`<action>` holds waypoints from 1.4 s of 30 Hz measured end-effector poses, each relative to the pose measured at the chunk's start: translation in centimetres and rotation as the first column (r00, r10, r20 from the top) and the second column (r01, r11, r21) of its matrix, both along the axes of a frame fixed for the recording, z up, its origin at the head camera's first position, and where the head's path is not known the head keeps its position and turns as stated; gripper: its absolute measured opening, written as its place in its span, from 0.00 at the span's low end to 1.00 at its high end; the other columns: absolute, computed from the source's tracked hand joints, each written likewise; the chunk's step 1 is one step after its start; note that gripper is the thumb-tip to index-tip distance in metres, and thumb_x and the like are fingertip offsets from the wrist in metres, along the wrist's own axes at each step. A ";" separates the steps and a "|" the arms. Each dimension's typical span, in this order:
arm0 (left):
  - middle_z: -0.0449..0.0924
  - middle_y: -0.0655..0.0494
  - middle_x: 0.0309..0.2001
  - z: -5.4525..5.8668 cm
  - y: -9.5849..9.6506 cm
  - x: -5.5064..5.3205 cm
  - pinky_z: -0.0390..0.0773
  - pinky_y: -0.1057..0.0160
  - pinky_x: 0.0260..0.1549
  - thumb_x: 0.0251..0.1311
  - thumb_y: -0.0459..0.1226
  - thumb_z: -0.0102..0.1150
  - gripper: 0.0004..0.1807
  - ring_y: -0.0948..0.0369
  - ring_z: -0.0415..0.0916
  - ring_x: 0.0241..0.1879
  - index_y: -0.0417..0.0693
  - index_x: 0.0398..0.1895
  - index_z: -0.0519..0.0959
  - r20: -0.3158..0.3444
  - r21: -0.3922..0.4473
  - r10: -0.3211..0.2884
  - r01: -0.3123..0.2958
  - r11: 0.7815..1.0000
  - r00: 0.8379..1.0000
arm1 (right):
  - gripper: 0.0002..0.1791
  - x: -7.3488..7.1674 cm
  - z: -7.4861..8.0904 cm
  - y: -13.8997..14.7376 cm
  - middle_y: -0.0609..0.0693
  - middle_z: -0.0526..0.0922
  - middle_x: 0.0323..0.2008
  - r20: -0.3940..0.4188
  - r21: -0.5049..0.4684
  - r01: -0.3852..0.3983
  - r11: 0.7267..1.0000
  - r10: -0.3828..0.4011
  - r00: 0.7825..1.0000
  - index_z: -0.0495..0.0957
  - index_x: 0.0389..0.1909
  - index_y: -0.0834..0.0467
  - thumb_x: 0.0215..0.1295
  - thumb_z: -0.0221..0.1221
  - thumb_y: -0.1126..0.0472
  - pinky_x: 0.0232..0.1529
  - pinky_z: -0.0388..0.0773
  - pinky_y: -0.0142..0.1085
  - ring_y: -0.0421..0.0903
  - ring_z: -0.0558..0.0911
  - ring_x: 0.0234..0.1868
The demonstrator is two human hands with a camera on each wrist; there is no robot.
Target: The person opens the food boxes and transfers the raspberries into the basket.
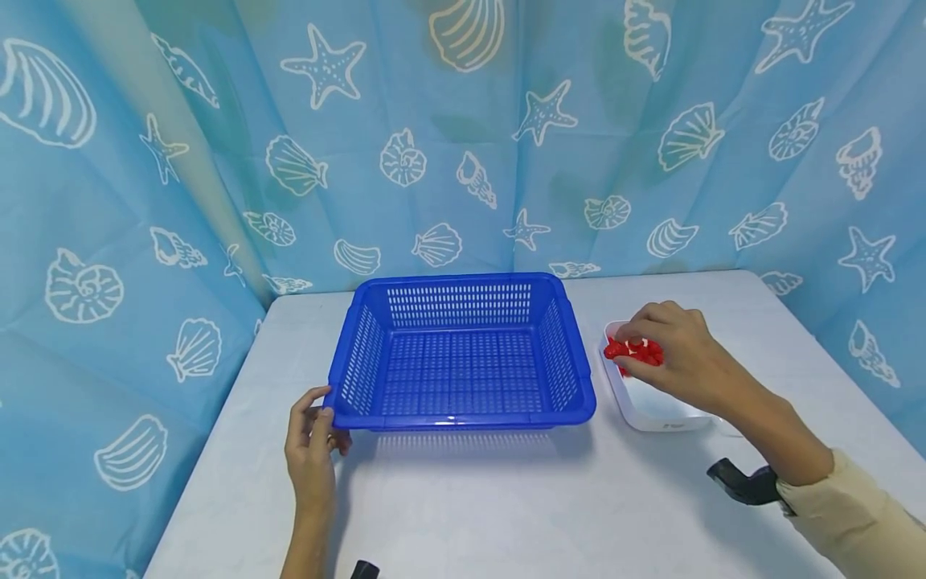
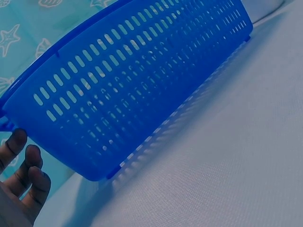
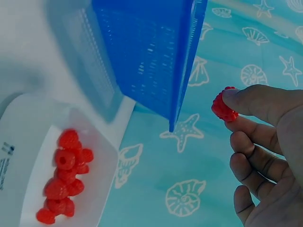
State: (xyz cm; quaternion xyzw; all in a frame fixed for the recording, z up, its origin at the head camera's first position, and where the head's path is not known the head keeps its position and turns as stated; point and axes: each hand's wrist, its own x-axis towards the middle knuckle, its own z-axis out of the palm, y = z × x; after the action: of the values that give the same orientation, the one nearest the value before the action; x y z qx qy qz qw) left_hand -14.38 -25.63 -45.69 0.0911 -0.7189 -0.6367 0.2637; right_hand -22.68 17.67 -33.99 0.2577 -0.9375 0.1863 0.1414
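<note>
A blue plastic basket [image 1: 463,420] with slotted walls stands in the middle of the table. At its near left corner, my left hand [image 1: 311,450] holds the rim, thumb and forefinger on the edge; other fingers [image 2: 34,163] curl beneath, beside the wall. My right hand [image 1: 673,354] is raised over a white container [image 1: 661,420] right of the basket. Between thumb and forefinger it pinches one red raspberry [image 3: 223,105]. Several more raspberries [image 3: 66,177] lie in that container, grouped toward one end; in the head view the right hand partly hides them.
A white cloth covers the table [image 1: 463,507]. Behind and at both sides hangs a blue curtain [image 1: 463,121] with white shell and starfish prints. A black strap piece [image 1: 748,482] sticks out at the right wrist.
</note>
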 end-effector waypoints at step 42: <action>0.68 0.47 0.32 0.1 0.4 0.1 0.71 0.64 0.16 0.68 0.44 0.43 0.18 0.53 0.70 0.20 0.51 0.59 0.68 -0.017 0.011 0.000 0.000 1.000 1.000 | 0.14 -0.2 0.1 -4.5 0.44 0.76 0.38 0.029 0.024 -0.053 0.998 0.053 0.998 0.81 0.38 0.51 0.50 0.68 0.53 0.47 0.61 0.48 0.46 0.70 0.48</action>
State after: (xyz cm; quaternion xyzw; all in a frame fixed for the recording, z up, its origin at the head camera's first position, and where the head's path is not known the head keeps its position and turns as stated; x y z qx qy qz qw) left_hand -14.30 -25.25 -45.60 0.0872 -0.7130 -0.6415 0.2691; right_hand -22.88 13.14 -33.92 0.2815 -0.9345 0.1820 0.1197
